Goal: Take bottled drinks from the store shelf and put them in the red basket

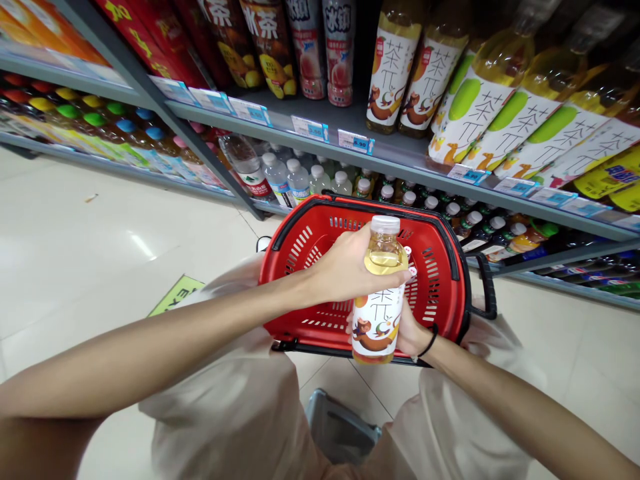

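A bottle of pale yellow tea [377, 327] stands nearly upright between my hands, its clear cap at the top and white label facing me. My left hand [345, 267] is closed round its upper part, the thumb lying across the front. Around the lower part, from behind and the right, my right hand [411, 330] grips it too; most of those fingers are hidden by the bottle. Both hands are above a red shopping basket [283, 250] with slotted walls and a black rim. The bottle and my left arm cover part of the basket's inside.
A grey shelf [390, 150] with price tags runs across ahead, bearing similar tea bottles [480, 107] and peach drink bottles [340, 60]. Lower down are water bottles [277, 177] and dark drinks. A black handle [487, 287] juts from the basket's right. A grey object [340, 427] is between my legs.
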`<state>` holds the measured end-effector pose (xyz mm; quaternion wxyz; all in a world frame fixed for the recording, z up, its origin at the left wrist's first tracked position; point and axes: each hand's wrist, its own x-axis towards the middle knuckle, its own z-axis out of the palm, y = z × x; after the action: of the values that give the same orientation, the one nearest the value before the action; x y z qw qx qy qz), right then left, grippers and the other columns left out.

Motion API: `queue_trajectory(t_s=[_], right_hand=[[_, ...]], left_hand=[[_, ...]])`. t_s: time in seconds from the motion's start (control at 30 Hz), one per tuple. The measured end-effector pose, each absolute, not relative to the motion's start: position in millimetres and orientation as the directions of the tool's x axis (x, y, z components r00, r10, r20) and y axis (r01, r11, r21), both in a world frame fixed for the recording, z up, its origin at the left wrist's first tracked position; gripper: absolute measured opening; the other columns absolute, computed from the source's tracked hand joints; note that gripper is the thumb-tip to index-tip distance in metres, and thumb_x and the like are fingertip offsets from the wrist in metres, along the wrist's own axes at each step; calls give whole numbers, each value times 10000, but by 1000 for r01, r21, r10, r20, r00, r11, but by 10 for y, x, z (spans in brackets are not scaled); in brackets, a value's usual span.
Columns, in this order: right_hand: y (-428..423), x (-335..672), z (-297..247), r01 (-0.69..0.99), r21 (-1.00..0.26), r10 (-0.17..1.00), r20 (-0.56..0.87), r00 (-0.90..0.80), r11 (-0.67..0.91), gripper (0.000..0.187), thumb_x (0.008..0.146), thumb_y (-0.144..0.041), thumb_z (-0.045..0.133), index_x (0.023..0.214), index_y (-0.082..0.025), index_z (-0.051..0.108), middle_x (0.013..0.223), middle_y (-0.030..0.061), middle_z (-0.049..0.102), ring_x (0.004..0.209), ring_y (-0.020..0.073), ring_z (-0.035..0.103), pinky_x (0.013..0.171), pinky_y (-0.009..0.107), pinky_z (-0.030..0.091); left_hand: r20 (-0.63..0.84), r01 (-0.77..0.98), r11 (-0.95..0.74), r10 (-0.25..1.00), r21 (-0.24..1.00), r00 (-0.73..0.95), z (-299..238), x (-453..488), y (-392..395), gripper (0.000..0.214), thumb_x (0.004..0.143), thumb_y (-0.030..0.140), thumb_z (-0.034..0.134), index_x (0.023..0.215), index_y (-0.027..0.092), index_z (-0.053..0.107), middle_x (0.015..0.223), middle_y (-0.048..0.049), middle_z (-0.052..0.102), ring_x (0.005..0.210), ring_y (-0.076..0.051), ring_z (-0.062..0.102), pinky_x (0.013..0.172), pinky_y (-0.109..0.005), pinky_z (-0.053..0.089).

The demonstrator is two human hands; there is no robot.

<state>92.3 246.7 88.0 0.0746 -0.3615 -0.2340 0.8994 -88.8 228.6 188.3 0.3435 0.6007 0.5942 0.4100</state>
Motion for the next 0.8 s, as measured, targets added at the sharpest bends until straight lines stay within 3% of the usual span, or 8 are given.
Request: queue_trajectory(t_s=[0.27, 0.47, 0.6, 0.8], right_hand=[[2465, 919, 915, 48, -520, 316, -588, -744, -853, 578, 716, -689, 745, 995, -190, 663, 1102, 144, 769, 1214, 375, 673, 957, 536, 587], [2464, 903, 972, -27, -553, 396, -561, -727, -832, 544, 818, -672, 706, 1067, -188, 687, 1121, 108, 777, 1167, 328, 703, 1003, 503, 574], [2477, 846, 1059, -48, -538, 401, -563, -723, -841, 570, 906, -677, 602, 1149, -171, 701, 1105, 113, 781, 1077, 311, 736, 988, 506, 579], [2484, 845, 1292, -184, -674, 583, -431, -689, -716, 536, 912, -597, 605, 1220, -171, 709, 1044, 100, 783, 1002, 307, 747, 877, 473, 620]], left_hand=[[80, 418, -57, 996, 907, -37, 1889, -887, 2283, 493, 794, 520, 809, 1069, 166, 604, 919, -10, 762, 849, -199, 747, 696, -265, 551], [55, 367, -43, 998, 929, -22, 1901, -969, 2351, 550, 750, 533, 856, 1083, 148, 648, 994, -48, 770, 886, -219, 738, 740, -288, 559], [7, 200, -4, 1000, 980, -11, 1863, -1088, 2486, 457, 780, 480, 844, 1034, 132, 689, 1010, -68, 759, 892, -207, 721, 758, -281, 562], [-102, -53, 97, 990, 994, -99, 1764, -1269, 2649, 345, 796, 430, 816, 904, 127, 692, 891, -60, 731, 766, -165, 673, 695, -265, 517]])
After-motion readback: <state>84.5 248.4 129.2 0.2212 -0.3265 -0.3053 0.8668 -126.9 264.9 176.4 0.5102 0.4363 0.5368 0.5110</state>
